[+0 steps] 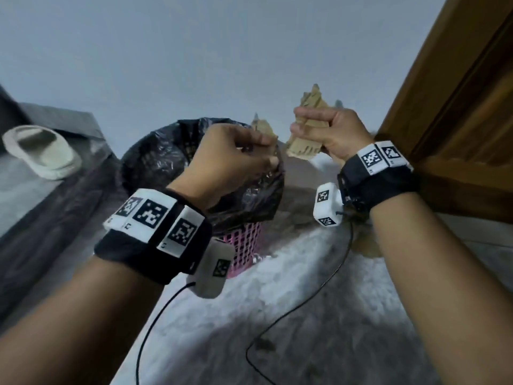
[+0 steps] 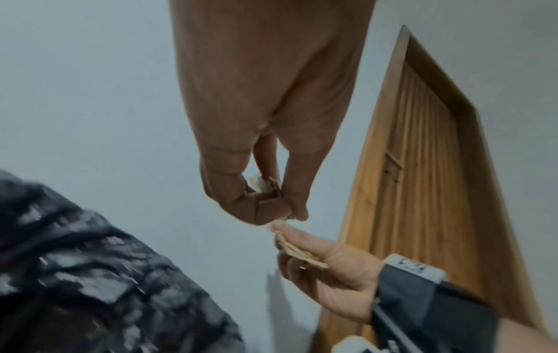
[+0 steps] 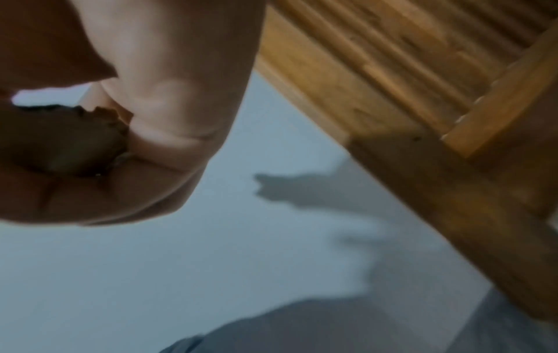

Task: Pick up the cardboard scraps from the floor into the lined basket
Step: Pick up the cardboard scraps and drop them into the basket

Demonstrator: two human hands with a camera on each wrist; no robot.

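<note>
Cardboard scraps [image 1: 305, 140] in right hand [image 1: 333, 132]

Left hand [image 1: 227, 159] hides basket [image 1: 244, 243] rim; right-wrist view blurred.

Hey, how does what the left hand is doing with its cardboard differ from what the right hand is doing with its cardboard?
The left hand pinches a small cardboard scrap at its fingertips; the right hand wraps its whole fist round a larger bundle of cardboard scraps. The left hand is over the lined basket; the right hand is off to the basket's right, nearer the wooden door. Both are raised and holding torn brown cardboard.
</note>
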